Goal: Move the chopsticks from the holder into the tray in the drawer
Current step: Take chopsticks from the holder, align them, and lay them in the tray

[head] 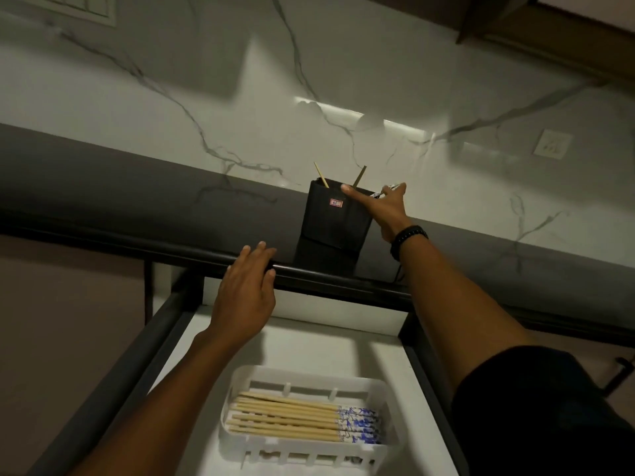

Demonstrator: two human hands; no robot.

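A black square holder (335, 221) stands on the dark countertop against the marble wall. Two chopsticks (359, 176) stick up out of it. My right hand (385, 209) is at the holder's right top corner, thumb stretched over the rim, fingers around the blue-and-white end of a chopstick (390, 190). My left hand (245, 286) rests flat on the counter's front edge, fingers straight. Below, in the open drawer, a white slotted tray (386, 393) holds several wooden chopsticks (285, 415) lying side by side, patterned ends to the right.
The drawer (374, 345) has a white floor and dark side rails. A wall socket (551, 144) sits on the marble backsplash to the right. A dark cabinet corner (488, 22) hangs at the upper right.
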